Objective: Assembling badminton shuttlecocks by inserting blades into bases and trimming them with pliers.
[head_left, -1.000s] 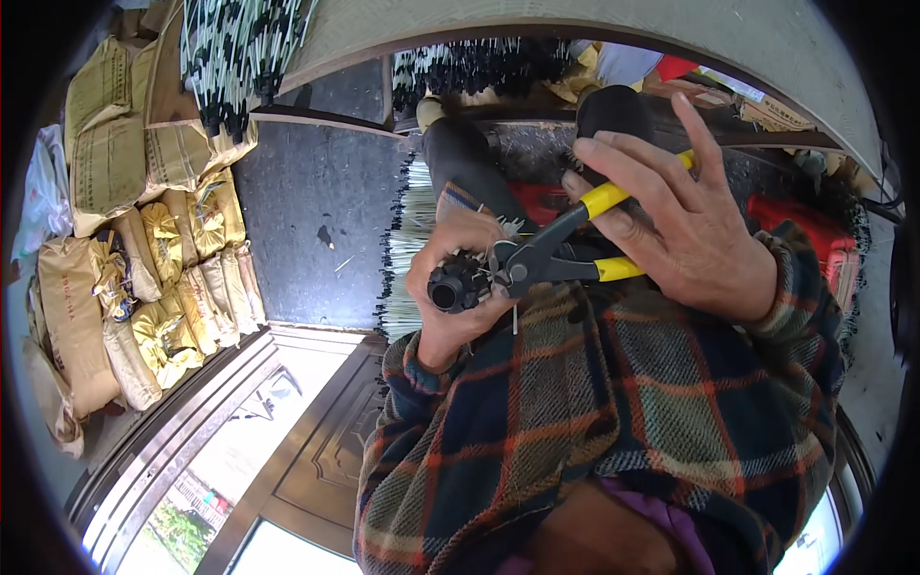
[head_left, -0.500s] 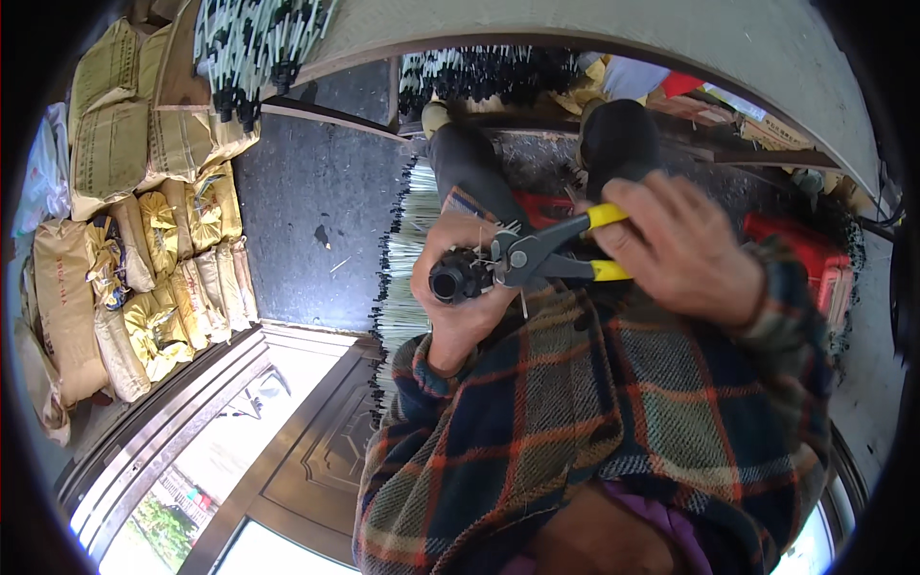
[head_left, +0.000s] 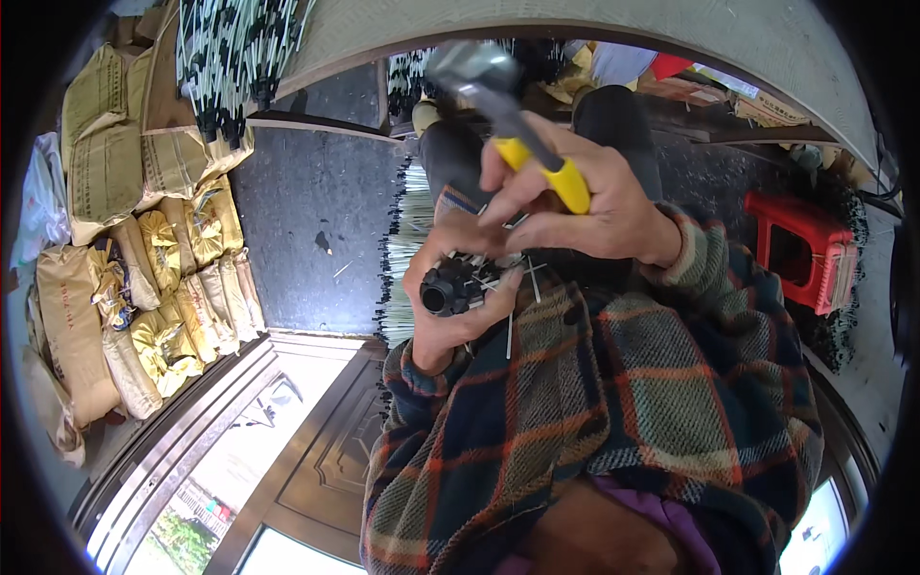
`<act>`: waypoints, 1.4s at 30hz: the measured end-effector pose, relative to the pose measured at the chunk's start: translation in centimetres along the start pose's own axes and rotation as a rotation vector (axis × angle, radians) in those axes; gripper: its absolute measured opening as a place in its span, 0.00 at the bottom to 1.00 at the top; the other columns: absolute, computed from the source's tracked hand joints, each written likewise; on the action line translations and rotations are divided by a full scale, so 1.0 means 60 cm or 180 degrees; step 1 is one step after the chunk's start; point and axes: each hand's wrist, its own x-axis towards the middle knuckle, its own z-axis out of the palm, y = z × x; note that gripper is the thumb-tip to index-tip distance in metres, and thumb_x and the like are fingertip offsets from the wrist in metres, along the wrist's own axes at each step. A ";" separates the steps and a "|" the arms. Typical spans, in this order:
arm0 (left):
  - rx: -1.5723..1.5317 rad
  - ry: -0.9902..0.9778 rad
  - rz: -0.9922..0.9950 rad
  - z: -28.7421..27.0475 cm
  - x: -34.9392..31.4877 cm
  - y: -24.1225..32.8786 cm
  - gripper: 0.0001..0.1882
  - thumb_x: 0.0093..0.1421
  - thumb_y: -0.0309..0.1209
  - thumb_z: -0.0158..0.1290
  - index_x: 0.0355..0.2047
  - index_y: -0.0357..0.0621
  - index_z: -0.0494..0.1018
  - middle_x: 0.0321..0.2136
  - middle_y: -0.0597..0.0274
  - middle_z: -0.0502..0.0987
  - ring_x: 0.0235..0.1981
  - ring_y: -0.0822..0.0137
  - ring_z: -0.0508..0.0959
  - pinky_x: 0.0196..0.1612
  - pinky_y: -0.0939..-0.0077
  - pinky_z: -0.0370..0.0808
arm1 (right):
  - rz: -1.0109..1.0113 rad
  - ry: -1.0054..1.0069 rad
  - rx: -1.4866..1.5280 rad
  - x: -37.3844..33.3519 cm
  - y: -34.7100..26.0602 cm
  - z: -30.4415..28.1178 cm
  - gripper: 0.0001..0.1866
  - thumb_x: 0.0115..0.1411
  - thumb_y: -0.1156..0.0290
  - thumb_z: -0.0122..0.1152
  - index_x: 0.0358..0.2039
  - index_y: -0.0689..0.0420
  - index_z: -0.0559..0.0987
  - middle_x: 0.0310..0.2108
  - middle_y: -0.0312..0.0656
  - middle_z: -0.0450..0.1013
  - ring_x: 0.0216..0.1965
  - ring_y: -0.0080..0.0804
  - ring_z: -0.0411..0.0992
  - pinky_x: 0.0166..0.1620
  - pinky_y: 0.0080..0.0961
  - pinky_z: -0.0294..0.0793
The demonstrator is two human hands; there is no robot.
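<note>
Black open-ended tubular piece (head_left: pixel 442 296) sits in the left hand (head_left: pixel 446 329), its fingers wrapped around it, above the plaid jacket (head_left: pixel 556 402). Thin pale strips (head_left: pixel 509 335) jut out beside it. The right hand (head_left: pixel 615 203) grips yellow-handled pliers (head_left: pixel 519 125), raised, their metal head blurred.

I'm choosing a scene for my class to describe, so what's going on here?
A person in a plaid jacket is working with both hands. The left hand grips a black cylindrical piece, with thin pale strips sticking out beside it. The right hand holds yellow-handled pliers, their blurred head away from the piece. The two hands are close together; whether they touch is unclear. A red stool stands to the right.
</note>
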 end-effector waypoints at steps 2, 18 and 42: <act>-0.0307 0.0326 -0.0688 -0.002 -0.016 0.004 0.16 0.39 0.19 0.59 0.28 0.38 0.65 0.27 0.60 0.71 0.29 0.69 0.71 0.36 0.77 0.67 | -0.0250 -0.0069 -0.0062 0.015 0.006 0.009 0.11 0.42 0.74 0.67 0.28 0.59 0.78 0.36 0.41 0.65 0.37 0.31 0.64 0.42 0.27 0.63; 0.0238 0.0928 -0.0436 0.007 -0.016 -0.002 0.17 0.42 0.19 0.59 0.32 0.36 0.67 0.28 0.55 0.73 0.30 0.64 0.73 0.37 0.74 0.69 | -0.1165 0.1149 -0.1253 -0.015 -0.014 0.055 0.16 0.40 0.69 0.71 0.30 0.59 0.77 0.33 0.41 0.64 0.31 0.29 0.66 0.32 0.23 0.66; 0.0716 0.0680 -0.0235 0.012 -0.005 -0.001 0.16 0.41 0.21 0.58 0.31 0.37 0.66 0.29 0.59 0.73 0.31 0.66 0.72 0.38 0.73 0.69 | -0.0483 0.1102 -0.1194 -0.025 -0.021 0.060 0.09 0.40 0.79 0.66 0.25 0.60 0.75 0.29 0.45 0.66 0.29 0.35 0.68 0.32 0.24 0.66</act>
